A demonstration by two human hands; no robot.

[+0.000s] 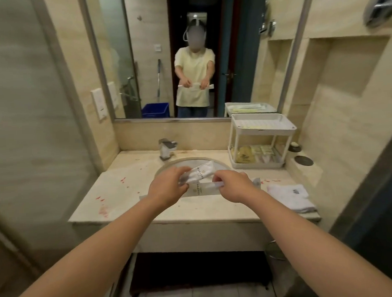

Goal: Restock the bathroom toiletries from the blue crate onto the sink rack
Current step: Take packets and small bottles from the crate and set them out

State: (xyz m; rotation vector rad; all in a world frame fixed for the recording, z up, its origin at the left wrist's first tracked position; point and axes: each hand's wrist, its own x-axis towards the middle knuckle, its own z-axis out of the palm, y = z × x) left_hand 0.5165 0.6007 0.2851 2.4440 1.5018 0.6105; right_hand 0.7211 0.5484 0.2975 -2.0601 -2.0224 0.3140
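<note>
Okay, I'm watching from my end through the head camera. Both hands are hovering close together above the oval white sink basin set in the beige marble table. The left hand is curling its fingers round a crumpled white plastic sachet with gold print. The right hand is pinching a long flat white wrapped packet between thumb and forefinger. That packet is running on under the left hand too, though I can't tell whether the left fingers are gripping it as well. So the stock is sitting in the air between the hands, not on the rack yet.

I'm reading this as the sorting step, with pieces being separated before placing. The blue plastic crate is showing only in the mirror, on the floor behind the person. The white two-tier plastic rack is standing at the back right of the table, with yellowish sachets filling its lower tier and a few flat items in its top tray.

Next, I'm judging, one hand needs to let go so the other can carry a single piece right, over the tray rim, and lay it flat. A folded white towel is lying near that path.
</note>
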